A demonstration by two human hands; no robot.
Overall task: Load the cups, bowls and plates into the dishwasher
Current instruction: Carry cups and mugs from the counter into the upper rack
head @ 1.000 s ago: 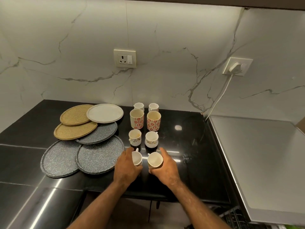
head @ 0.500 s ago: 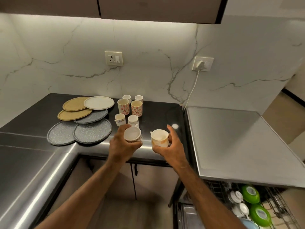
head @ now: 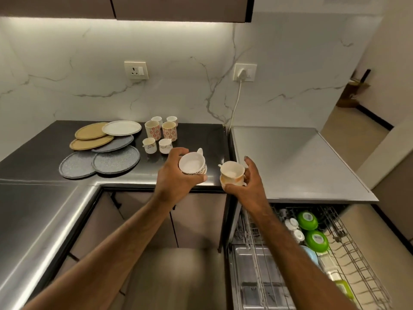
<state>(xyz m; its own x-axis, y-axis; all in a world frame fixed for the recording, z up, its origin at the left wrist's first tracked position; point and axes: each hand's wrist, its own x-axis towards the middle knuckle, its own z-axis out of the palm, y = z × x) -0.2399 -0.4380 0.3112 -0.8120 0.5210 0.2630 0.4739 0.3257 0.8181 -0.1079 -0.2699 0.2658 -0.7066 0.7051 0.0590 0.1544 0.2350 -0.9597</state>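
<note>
My left hand (head: 173, 177) grips a white cup with dark markings (head: 192, 163), tilted toward me, above the counter's front edge. My right hand (head: 248, 182) holds a white cup with orange markings (head: 232, 172) beside it. Several more cups (head: 160, 134) stand on the black counter (head: 201, 139). To their left lie several round plates (head: 105, 148), grey, tan and white, overlapping. At the lower right the dishwasher rack (head: 348, 253) is pulled out, with green bowls (head: 312, 231) and small white cups (head: 293, 228) in it.
A steel worktop (head: 297, 162) lies over the dishwasher. A white cable (head: 237, 104) hangs from a wall socket to the counter's back. Cabinet doors (head: 196, 218) stand below the counter, and a steel counter (head: 29, 220) runs along the left.
Both hands lifted a cup each off the counter and drew them back toward me and to the right. The view pulled back, bringing the open dishwasher rack into sight.
</note>
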